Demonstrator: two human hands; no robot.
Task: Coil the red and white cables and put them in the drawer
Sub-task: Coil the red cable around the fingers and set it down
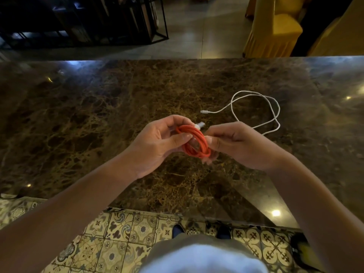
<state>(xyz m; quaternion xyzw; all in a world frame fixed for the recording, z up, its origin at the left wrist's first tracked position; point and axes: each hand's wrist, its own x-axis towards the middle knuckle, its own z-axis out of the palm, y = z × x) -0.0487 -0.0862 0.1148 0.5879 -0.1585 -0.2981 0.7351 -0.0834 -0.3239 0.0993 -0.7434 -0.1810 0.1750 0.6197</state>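
grips: your left hand and right hand are both clamping the red cable coil
risk: coil is springing apart if you're loosening either grip
white cable: lying uncoiled on counter

A coiled cable is held above the middle of the counter, between the left hand on its left and the right hand on its right. A loose cable is laid on the counter behind and to the right of the hands. A covered chair is placed beyond the counter's far edge, at the right.
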